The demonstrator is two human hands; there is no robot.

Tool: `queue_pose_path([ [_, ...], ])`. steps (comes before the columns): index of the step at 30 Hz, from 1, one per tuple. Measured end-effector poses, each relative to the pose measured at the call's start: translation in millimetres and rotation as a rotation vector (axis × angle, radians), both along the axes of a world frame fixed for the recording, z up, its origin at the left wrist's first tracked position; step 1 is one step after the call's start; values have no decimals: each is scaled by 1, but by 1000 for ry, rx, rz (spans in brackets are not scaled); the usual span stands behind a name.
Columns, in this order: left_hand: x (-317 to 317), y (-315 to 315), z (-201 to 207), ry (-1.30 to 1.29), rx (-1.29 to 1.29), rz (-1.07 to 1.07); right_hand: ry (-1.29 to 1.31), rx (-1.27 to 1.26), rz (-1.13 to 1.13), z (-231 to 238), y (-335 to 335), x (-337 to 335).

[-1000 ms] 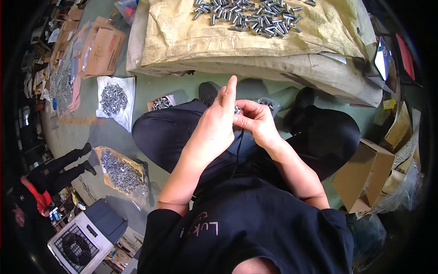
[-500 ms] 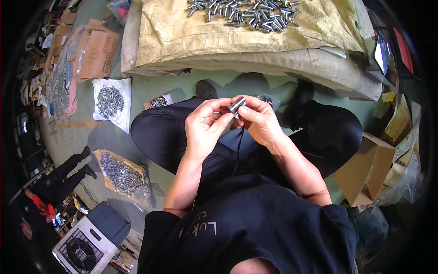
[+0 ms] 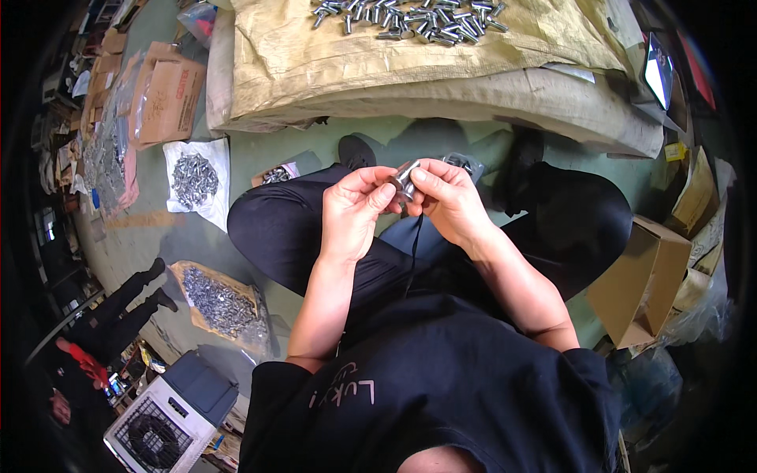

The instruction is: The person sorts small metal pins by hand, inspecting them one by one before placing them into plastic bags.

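Between my two hands, above my lap, is a shiny steel pin (image 3: 403, 183) with a wider round head. My left hand (image 3: 355, 209) is closed, its thumb and fingers pinching the pin near the head. My right hand (image 3: 451, 201) grips the same pin from the other side, thumb along its shank. The headed end tilts down toward me and the shank points up and away. Fingers cover part of the pin. Many similar steel pins (image 3: 410, 20) lie in a loose pile on the yellowish sheet (image 3: 347, 67) covering the surface in front of me.
Left on the floor are a white sheet with metal parts (image 3: 195, 181), a carton of more parts (image 3: 225, 303) and a brown cardboard box (image 3: 167, 102). A fan unit (image 3: 158, 430) and another person (image 3: 87, 363) are lower left. An open carton (image 3: 643, 284) stands right.
The pin has been turned in my fingers, so its round head now faces down toward me. Both hands stay nearly in place. The whole view has shifted slightly.
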State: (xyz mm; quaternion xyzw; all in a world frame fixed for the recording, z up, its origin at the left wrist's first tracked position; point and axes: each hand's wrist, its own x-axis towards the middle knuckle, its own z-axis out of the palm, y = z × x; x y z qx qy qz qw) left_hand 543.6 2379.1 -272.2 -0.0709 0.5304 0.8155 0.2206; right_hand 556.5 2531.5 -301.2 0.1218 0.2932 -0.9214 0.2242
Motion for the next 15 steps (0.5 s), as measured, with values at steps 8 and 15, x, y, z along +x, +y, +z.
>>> queue_pose_path([
  [8,3,3,-15,-112,88,-3,-20,149,-91,-5,-3,2],
  [15,0,-6,-60,-133,-165,16,-93,514,-432,-19,43,0],
])
